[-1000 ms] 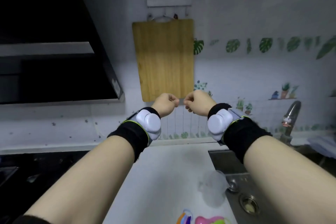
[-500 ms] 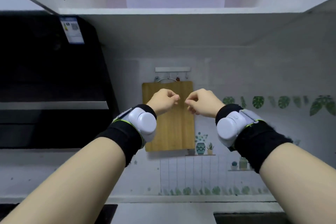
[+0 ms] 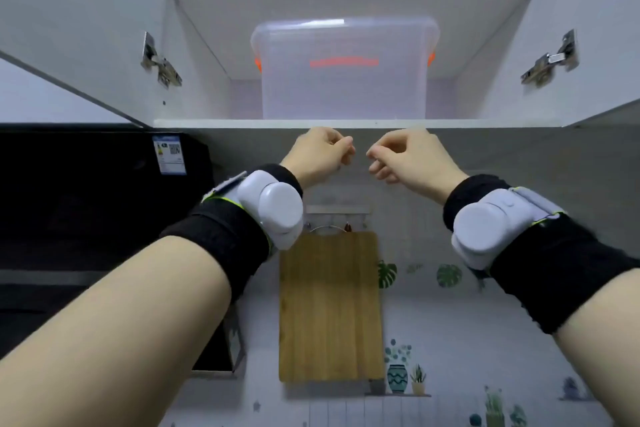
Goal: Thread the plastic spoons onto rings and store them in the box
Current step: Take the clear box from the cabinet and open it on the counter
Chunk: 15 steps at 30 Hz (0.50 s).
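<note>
The box sits on the cabinet shelf. Just below the box, left hand and right hand hover near each other, fingers curled, gripping nothing visible.

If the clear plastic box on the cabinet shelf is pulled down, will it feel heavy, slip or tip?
Probably light: nothing bulky shows through the translucent walls of the box. Its smooth plastic may slide easily on the shelf. Standing overhead, it could tip forward when drawn over the edge.
</note>
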Available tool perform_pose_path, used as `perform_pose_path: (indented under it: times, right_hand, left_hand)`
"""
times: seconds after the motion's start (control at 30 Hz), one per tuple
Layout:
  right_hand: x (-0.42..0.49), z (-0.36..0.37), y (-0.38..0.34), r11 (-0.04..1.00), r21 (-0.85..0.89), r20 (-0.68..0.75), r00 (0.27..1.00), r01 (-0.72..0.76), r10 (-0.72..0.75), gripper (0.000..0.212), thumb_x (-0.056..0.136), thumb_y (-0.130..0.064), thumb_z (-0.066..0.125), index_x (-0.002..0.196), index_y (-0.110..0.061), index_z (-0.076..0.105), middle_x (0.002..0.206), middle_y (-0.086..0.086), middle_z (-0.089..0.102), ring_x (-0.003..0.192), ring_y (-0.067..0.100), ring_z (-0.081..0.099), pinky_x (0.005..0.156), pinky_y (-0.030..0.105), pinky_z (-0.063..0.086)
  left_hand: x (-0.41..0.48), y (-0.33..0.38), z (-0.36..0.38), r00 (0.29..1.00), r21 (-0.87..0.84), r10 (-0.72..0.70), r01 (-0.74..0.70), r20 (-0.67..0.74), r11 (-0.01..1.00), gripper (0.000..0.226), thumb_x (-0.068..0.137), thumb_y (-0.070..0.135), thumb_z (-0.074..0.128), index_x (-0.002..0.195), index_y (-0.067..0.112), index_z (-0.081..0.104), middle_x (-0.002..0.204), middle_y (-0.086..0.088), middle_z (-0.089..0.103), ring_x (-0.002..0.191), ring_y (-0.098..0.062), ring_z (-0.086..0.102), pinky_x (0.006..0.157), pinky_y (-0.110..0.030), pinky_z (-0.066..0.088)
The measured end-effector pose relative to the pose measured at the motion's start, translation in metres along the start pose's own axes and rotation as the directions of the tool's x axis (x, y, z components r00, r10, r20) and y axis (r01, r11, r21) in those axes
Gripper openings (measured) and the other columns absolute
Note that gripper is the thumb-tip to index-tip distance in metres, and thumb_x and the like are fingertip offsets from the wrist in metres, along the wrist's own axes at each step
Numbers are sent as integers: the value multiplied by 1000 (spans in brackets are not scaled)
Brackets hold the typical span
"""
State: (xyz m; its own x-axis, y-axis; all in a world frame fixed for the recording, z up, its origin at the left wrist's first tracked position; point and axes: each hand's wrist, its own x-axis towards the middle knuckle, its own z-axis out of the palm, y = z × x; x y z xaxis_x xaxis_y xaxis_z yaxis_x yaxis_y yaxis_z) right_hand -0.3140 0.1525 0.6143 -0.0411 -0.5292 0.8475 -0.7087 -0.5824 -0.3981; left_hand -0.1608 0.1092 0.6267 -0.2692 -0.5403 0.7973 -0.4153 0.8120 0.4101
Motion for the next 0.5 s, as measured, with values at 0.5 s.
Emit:
perform_pose_path:
  times: [0.5]
  right_hand:
    - [112, 7, -15, 921, -385, -181, 974, 57, -136, 33, 91, -23, 52, 123, -17, 54, 128, 11, 52, 119, 29, 49, 101, 36, 38]
  left_hand:
    - [92, -17, -67, 957, 185, 59, -6, -284, 983, 26, 93, 26, 51, 112, 10, 60, 115, -7, 64, 108, -23, 57, 84, -26, 41]
